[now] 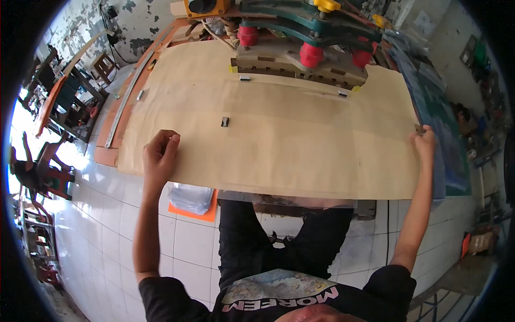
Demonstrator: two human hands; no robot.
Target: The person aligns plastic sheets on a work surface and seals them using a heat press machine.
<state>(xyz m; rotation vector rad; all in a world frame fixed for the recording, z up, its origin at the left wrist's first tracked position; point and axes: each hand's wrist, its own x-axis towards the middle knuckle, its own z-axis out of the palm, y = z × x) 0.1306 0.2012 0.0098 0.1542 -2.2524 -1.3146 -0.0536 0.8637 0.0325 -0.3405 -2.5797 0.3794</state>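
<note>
A large tan sheet covers the worktop in front of me. On its left part rests my left hand, closed with the fingers curled under; whether anything is inside is hidden. At the sheet's right edge my right hand pinches a small dark piece, too small to name. A small black-and-silver block lies on the sheet, to the right of my left hand. Similar blocks sit farther back, one left of centre and one to the right. A pale small piece is near the left edge.
A green press-like machine with red cylinders stands at the back, over a slotted block. Along the left runs a metal ruler. Blue-green sheets lie to the right. Plastic bags on an orange sheet are below the near edge.
</note>
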